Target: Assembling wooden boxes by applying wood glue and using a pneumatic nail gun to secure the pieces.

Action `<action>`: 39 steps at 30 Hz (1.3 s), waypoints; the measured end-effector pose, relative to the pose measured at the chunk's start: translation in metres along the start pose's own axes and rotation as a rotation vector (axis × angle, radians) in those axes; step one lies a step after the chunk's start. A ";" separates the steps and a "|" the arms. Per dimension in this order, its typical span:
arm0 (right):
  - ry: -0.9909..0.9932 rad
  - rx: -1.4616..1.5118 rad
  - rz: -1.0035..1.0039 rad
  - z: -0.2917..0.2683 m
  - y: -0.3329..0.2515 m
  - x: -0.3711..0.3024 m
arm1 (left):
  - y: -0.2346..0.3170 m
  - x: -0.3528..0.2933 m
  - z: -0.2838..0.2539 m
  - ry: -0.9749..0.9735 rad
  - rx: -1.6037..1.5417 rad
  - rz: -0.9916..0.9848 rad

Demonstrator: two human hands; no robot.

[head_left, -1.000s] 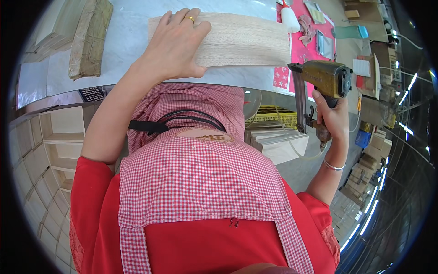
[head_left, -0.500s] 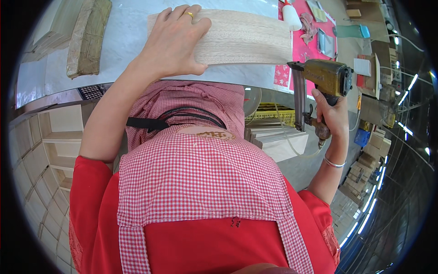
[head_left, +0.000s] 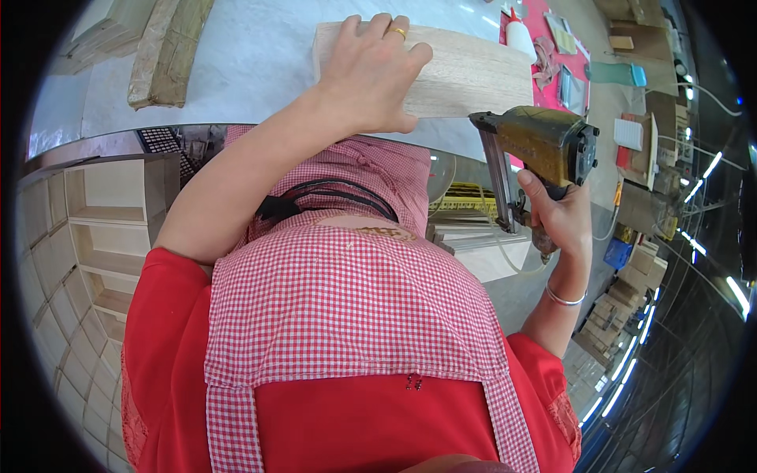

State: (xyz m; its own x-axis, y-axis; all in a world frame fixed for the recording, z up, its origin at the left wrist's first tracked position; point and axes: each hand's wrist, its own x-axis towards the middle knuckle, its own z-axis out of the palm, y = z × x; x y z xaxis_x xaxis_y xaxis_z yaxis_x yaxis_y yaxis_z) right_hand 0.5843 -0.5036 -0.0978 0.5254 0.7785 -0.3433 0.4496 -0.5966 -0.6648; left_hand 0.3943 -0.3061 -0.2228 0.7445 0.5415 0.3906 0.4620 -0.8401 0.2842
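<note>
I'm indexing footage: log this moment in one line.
left hand: holding pale rectangular wooden board; right hand: gripping brown metal nail gun; nearby: white plastic bottle

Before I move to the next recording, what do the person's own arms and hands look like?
The left hand is ungloved, with a gold-coloured ring on one finger. The right hand is ungloved too; a thin silver-coloured bangle circles the arm near its wrist. Red fabric sleeves leave both forearms bare.
</note>
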 end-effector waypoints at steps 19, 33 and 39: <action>0.034 0.023 0.081 0.015 -0.004 -0.008 | -0.005 -0.003 -0.017 -0.158 -0.067 -0.051; -0.051 0.026 -0.227 0.066 -0.042 -0.025 | -0.079 -0.079 0.005 0.110 -0.530 -0.028; -0.162 -0.019 -0.242 0.086 -0.059 -0.028 | -0.078 -0.084 0.015 0.098 -0.528 -0.104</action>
State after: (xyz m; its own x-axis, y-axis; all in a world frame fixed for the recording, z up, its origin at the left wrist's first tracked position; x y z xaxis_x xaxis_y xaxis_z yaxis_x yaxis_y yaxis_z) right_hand 0.4813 -0.4733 -0.1057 0.2800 0.9187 -0.2787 0.5620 -0.3922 -0.7282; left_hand 0.3031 -0.2863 -0.2913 0.6476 0.6428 0.4092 0.2073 -0.6654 0.7171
